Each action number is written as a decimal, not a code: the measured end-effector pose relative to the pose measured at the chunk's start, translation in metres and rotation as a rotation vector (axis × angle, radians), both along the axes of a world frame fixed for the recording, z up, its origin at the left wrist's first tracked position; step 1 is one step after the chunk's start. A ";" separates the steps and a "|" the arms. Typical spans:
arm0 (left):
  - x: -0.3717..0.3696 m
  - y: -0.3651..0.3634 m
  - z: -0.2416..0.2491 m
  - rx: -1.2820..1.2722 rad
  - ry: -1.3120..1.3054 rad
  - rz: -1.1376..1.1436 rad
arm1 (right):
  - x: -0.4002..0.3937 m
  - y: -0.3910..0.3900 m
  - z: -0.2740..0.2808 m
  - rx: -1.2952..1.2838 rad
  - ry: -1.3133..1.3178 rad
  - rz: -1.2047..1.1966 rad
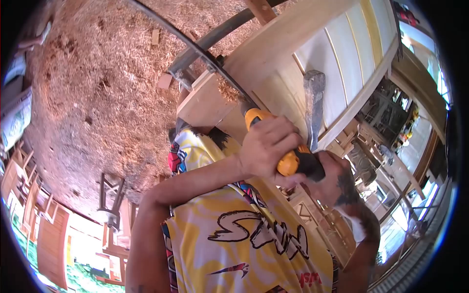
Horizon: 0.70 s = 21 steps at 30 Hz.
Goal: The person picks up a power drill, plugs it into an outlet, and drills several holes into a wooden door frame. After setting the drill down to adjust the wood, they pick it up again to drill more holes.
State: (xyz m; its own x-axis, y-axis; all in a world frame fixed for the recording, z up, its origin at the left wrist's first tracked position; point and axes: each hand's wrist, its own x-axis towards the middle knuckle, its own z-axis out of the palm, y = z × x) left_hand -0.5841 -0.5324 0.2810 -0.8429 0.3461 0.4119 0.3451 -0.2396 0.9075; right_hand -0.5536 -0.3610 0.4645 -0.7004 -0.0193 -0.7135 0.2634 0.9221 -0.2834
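Note:
Both my hands are wrapped round a yellow and black power drill [252, 117]. My left hand [272, 145] grips the middle of its body from above. My right hand [333, 177] is closed at the black rear end, its fingers partly hidden. The dark nose of the drill points up-left at a pale wooden board [207, 100], where curled shavings [227, 91] lie. A long dark metal bar [188, 41] runs past the nose towards the top left. Beside my hands, a grey hammer-like metal tool [313, 100] rests on a pale panelled wooden piece [334, 63].
Shavings cover the brown ground [97, 88] at the left. A dark curved bar [215, 36] stands past the board. At the lower left are a stand [111, 198] and wooden furniture parts [53, 239]. Another person's foot [46, 31] shows at the upper left.

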 end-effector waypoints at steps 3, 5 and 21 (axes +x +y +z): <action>0.001 -0.004 0.031 -0.009 0.025 -0.060 | 0.013 0.000 0.026 -0.044 0.062 -0.008; 0.004 0.002 0.052 0.036 0.006 -0.021 | 0.021 0.001 0.047 -0.068 0.102 -0.012; 0.029 -0.044 0.049 0.018 0.049 0.027 | 0.058 -0.044 0.037 -0.101 0.132 -0.060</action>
State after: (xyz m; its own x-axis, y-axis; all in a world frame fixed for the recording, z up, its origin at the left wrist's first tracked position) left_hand -0.5553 -0.5765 0.3295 -0.8308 0.3153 0.4587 0.3956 -0.2454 0.8851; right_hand -0.4954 -0.4051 0.5016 -0.7896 -0.0418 -0.6121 0.2712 0.8711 -0.4093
